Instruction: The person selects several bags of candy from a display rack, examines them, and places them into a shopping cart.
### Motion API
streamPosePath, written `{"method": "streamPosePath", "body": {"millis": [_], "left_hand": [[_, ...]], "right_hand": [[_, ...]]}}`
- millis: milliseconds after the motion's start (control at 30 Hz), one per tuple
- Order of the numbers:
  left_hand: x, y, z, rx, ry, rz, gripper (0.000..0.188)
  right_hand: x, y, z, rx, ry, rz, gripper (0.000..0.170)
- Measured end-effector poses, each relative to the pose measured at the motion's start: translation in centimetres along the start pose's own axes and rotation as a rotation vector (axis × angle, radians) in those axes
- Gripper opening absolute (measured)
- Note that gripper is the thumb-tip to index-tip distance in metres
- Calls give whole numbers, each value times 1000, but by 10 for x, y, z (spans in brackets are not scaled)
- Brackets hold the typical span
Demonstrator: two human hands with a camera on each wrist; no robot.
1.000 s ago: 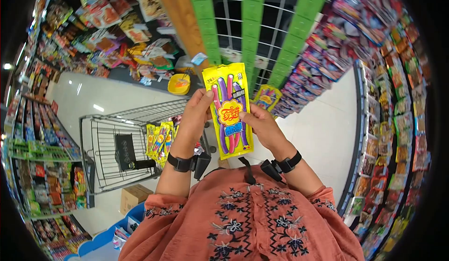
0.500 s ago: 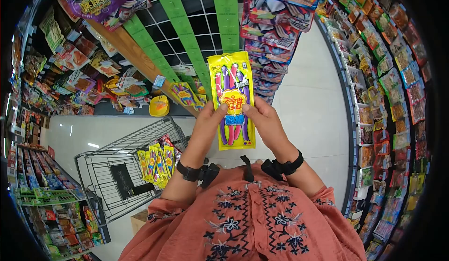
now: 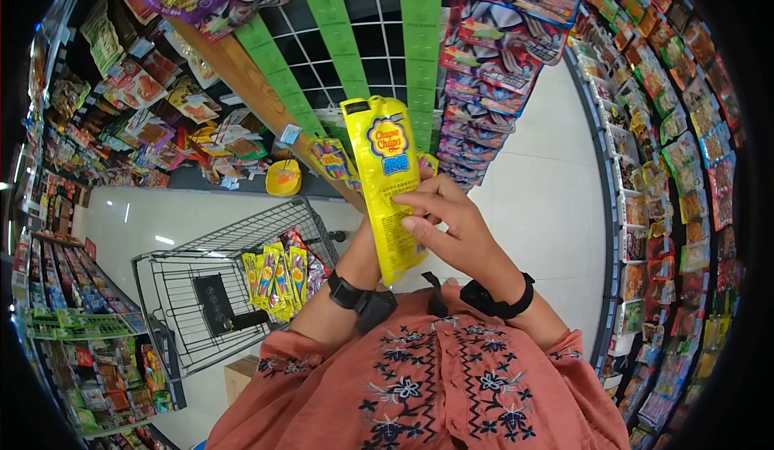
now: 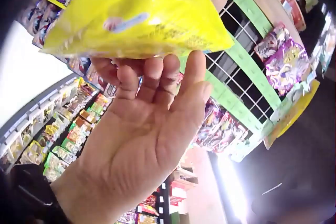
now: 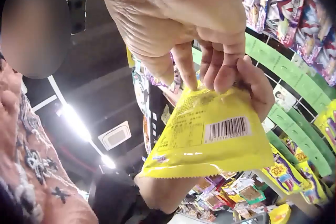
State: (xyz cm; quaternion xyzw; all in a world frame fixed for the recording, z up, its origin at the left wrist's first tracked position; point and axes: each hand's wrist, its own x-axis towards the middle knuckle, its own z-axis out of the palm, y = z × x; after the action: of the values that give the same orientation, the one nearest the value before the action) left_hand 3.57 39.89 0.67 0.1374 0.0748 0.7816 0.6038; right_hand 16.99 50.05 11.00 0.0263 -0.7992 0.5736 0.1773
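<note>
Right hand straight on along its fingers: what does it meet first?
The right hand would first meet the yellow packet, on its printed back; they seem about to touch or touching, depth being unclear.

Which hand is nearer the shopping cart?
Left. The left hand, behind the yellow packet, is on the side toward the cart; the right hand, over the packet's front, is farther.

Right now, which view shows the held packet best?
Head: the packet shows nearly whole, the right hand overlapping one edge. Right wrist foreshortens it but shows its barcode; left wrist cuts it off at the top.
</note>
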Motion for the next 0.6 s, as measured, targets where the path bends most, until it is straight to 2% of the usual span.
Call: {"method": "streamPosePath", "body": {"millis": [33, 67, 133, 167, 233, 333, 467, 600], "left_hand": [[-9, -8, 0, 183, 385, 48, 51], [-12, -4, -3, 188, 297, 48, 53], [-16, 6, 4, 196, 120, 44, 56], [-19, 2, 9, 229, 255, 57, 59], [-21, -4, 58, 292, 524, 83, 63], [-31, -8, 52, 238, 344, 85, 68], [-38, -11, 57, 186, 325, 52, 71], [-40, -9, 54, 149, 270, 7, 71]], "right_hand": [[-1, -3, 2, -11, -30, 25, 29], [-2, -4, 4, -22, -59, 49, 28], [-2, 1, 8, -38, -63, -38, 27], [-2, 3, 9, -47, -64, -81, 27], [-5, 4, 11, -26, -75, -82, 26], [-7, 2, 13, -30, -86, -85, 26], [-11, -6, 14, -14, -105, 1, 24], [-14, -2, 15, -51, -94, -50, 24]]}}
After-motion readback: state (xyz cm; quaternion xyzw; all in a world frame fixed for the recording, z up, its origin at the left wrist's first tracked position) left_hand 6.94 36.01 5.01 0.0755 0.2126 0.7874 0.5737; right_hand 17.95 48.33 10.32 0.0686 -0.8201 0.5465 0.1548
